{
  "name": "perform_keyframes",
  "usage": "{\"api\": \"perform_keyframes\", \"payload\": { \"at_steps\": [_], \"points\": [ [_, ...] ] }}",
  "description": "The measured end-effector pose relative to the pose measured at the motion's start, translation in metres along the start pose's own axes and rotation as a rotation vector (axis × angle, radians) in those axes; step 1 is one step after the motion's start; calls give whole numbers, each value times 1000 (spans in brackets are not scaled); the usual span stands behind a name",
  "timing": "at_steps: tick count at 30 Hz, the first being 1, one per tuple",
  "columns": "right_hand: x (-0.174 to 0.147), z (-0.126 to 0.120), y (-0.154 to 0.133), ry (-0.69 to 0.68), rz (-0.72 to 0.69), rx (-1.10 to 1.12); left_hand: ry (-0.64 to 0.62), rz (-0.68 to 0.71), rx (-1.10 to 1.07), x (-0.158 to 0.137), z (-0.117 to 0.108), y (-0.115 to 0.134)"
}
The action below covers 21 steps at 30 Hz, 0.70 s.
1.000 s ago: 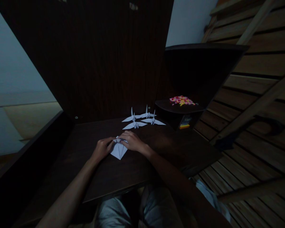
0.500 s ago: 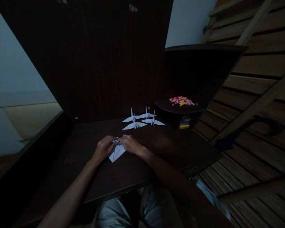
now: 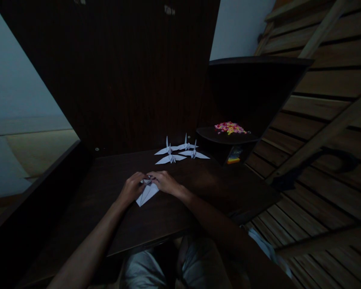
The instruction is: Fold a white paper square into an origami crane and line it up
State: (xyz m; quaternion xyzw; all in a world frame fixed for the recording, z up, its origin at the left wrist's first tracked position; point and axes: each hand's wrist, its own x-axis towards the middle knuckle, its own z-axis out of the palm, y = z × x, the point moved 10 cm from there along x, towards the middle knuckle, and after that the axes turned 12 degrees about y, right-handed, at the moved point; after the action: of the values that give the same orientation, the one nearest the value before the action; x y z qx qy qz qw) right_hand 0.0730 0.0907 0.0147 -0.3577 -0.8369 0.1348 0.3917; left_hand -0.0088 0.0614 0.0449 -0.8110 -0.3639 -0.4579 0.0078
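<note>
The folded sheet (image 3: 147, 193) you hold looks like smooth, matt paper with sharp creases; the folded cranes (image 3: 172, 158) look like matt paper too. Your tabletop (image 3: 222, 180) looks like smooth wood with a faint sheen. Your trousers (image 3: 144, 269) look like matt cloth, and the slats (image 3: 331, 80) to your right like rougher wood.

Four paper cranes (image 3: 171, 158), one folded sheet (image 3: 147, 194), one left hand (image 3: 132, 188), one right hand (image 3: 166, 182), one surface (image 3: 156, 224), one heap of colored bits (image 3: 231, 128); bits too small to count.
</note>
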Motion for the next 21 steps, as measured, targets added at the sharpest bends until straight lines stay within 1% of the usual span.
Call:
{"api": "perform_keyframes", "payload": {
  "at_steps": [6, 16, 21],
  "points": [
    [-1, 2, 1, 6, -9, -47, -25, -7, 1, -1, 0, 0],
    [-1, 1, -1, 5, -19, -102, 39, -11, -53, 2, -13, 9],
    [0, 1, -4, 1, -46, -120, 35, 34, -82, 6, -18, 18]
  ]
}}
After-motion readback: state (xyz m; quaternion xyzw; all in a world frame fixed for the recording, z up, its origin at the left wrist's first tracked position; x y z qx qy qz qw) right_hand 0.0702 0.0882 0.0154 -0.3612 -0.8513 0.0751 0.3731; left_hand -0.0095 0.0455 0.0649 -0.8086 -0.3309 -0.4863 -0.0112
